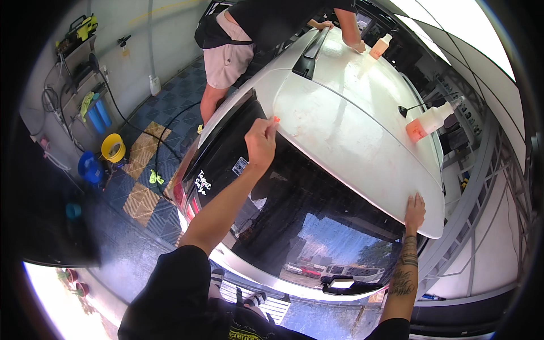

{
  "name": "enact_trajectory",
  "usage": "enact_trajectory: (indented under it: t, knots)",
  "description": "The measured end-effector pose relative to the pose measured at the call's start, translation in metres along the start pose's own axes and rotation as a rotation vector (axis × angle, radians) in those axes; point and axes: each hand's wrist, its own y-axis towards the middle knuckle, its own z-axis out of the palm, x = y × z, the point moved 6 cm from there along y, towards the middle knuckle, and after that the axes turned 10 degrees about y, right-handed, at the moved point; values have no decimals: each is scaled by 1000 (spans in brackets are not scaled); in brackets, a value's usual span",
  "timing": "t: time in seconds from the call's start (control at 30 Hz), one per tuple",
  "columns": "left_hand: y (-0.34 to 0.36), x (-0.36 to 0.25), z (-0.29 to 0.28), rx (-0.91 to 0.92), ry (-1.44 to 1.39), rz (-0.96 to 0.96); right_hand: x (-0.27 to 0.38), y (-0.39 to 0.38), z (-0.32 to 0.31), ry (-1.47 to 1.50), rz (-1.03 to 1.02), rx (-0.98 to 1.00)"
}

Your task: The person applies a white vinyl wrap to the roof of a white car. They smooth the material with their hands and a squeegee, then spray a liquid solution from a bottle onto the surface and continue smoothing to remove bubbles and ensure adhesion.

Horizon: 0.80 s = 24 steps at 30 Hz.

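Note:
I look down on a white car roof and its dark rear window. My left hand pinches a small orange piece against the roof's rear edge. My right hand lies flat with fingers spread on the roof's rear right corner, holding nothing. A clear spray bottle with orange liquid lies on the roof to the right, beyond my right hand.
Another person in a black top and light shorts leans over the roof's far end, with a hand near a second orange bottle. On the tiled floor at left are a yellow bucket, a blue bucket, hoses and yellow cloths.

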Motion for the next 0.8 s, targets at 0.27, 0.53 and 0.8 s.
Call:
enact_trajectory:
  t: [0.27,0.53,0.8]
  knots:
    - [-16,-30,6,90,-12,99,6,-1,-4,20,-20,-27]
    - [-6,-54,30,496,152,273,-6,1,-5,3,27,-1]
    - [34,-39,33,619,160,480,0,2,-8,22,11,-24]
